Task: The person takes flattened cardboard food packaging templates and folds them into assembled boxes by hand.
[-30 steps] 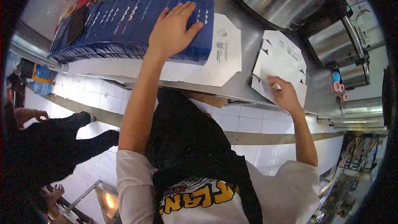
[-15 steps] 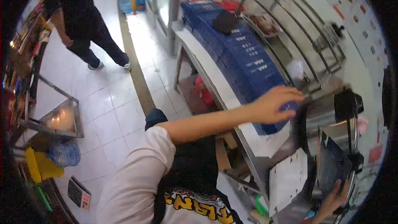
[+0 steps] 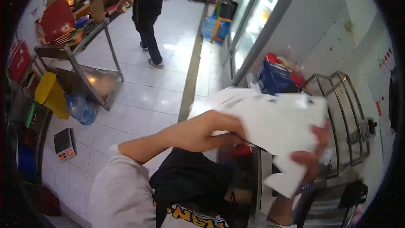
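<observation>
A white cardboard sheet with cut-out tabs is held up in front of my chest, blurred by motion. My left hand is closed on its left edge, thumb and fingers on opposite faces. My right hand grips the right side, with fingers showing over the edge. A small white flap hangs from the lower part. Behind the sheet, the far end of a blue printed cardboard stack shows on the counter; the rest is hidden.
A metal rack stands against the right wall, beyond the sheet. A glass-door fridge is ahead. On the tiled floor are a water bottle and a scale. A person in dark clothes stands farther off.
My hands have come from the counter and now hold the white sheet raised between them. My view has swung up and right. The person in dark clothes appears farther away.
</observation>
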`<state>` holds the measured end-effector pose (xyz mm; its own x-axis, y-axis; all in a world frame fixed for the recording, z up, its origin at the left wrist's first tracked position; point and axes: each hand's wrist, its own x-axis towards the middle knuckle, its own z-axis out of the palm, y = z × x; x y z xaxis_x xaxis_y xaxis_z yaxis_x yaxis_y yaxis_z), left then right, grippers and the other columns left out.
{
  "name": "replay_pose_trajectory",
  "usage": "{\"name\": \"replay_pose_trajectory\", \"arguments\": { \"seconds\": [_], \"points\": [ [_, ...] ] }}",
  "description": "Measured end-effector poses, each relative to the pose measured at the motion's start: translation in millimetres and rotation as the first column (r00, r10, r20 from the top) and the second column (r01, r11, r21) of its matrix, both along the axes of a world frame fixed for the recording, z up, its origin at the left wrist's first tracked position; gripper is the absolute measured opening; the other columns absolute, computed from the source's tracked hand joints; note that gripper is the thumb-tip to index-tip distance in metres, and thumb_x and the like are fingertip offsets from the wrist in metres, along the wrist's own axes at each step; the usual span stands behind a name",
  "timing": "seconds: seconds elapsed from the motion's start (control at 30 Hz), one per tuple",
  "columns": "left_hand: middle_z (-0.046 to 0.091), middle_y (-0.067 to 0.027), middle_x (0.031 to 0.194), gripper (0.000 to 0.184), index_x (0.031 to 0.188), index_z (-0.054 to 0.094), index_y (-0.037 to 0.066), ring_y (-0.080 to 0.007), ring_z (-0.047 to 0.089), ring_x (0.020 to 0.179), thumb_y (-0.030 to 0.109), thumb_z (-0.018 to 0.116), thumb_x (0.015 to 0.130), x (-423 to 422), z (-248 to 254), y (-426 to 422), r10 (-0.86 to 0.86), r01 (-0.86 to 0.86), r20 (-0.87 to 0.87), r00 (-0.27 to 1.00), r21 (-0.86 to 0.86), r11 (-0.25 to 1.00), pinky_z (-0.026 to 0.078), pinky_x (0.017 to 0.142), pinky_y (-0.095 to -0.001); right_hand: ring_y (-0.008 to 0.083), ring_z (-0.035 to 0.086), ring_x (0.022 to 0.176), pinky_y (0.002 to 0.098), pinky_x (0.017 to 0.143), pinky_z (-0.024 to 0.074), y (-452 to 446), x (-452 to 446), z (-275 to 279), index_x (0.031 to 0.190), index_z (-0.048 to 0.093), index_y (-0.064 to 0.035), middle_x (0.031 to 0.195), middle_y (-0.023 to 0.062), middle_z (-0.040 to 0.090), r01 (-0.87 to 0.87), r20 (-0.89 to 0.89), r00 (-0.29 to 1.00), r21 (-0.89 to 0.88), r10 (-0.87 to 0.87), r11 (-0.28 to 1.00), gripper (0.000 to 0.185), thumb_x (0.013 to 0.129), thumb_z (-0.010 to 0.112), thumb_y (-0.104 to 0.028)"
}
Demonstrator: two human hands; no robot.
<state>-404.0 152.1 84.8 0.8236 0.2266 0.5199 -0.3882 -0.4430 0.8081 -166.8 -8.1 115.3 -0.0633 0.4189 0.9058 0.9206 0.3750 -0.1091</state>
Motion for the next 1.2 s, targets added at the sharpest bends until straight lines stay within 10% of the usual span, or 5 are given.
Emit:
{"name": "replay_pose_trajectory", "arguments": {
  "seconds": [0.1, 0.27, 0.37, 0.5, 1.2],
  "points": [
    [0.066, 0.0004, 0.093, 0.023, 0.107, 0.066, 0.001, -0.0077, 0.057, 0.085, 0.019, 0.058, 0.096, -37, -89, 9, -0.123, -0.102, -0.335, 0.934, -0.582, 0.807, 0.048, 0.079, -0.0252, 0.0394, 0.042, 0.127, 0.0523, 0.109, 0.0257, 55, -34, -71, 0.083, 0.056, -0.0142, 0.125, 0.0173, 0.054, -0.487, -0.415, 0.832, -0.226, 0.369, 0.844, 0.017, 0.085, 0.062, -0.030],
    [0.066, -0.0022, 0.093, 0.026, 0.105, 0.068, 0.006, -0.0124, 0.062, 0.082, 0.024, 0.071, 0.087, -56, -197, -47, 0.008, -0.555, -0.559, 0.829, -0.821, 0.135, 0.053, 0.075, -0.0297, 0.0378, 0.042, 0.126, 0.0504, 0.108, 0.0249, 73, -73, -187, 0.094, 0.057, -0.0076, 0.128, 0.0166, 0.052, -0.692, -0.702, 0.651, -0.396, 0.287, 0.603, 0.021, 0.087, 0.059, -0.027],
    [0.067, -0.0051, 0.094, 0.027, 0.105, 0.067, 0.005, -0.0143, 0.062, 0.082, 0.024, 0.072, 0.086, -45, -210, -75, 0.029, -0.614, -0.614, 0.789, -0.786, 0.071, 0.053, 0.074, -0.0318, 0.0344, 0.048, 0.117, 0.0464, 0.103, 0.0313, 67, -70, -233, 0.095, 0.057, -0.0061, 0.120, 0.0150, 0.056, -0.653, -0.549, 0.757, -0.598, 0.356, 0.465, 0.020, 0.083, 0.065, -0.020],
    [0.067, -0.0047, 0.092, 0.027, 0.105, 0.067, 0.003, -0.0132, 0.060, 0.079, 0.023, 0.070, 0.087, -19, -215, -79, 0.041, -0.724, -0.723, 0.689, -0.687, 0.053, 0.049, 0.069, -0.0290, 0.0304, 0.055, 0.098, 0.0401, 0.090, 0.0401, 57, -61, -252, 0.095, 0.057, -0.0041, 0.102, 0.0132, 0.060, -0.475, -0.739, 0.665, -0.528, -0.105, 0.704, 0.019, 0.080, 0.067, -0.011],
    [0.068, -0.0060, 0.097, 0.031, 0.112, 0.066, -0.002, -0.0101, 0.059, 0.087, 0.021, 0.065, 0.091, -34, -208, -84, 0.132, -0.676, -0.726, 0.675, -0.537, 0.504, 0.047, 0.077, -0.0263, 0.0227, 0.045, 0.122, 0.0360, 0.103, 0.0351, 54, -49, -257, 0.108, 0.064, -0.0087, 0.132, 0.0087, 0.050, -0.875, -0.835, 0.480, -0.478, 0.269, 0.075, 0.019, 0.091, 0.057, -0.014]
  ]
}}
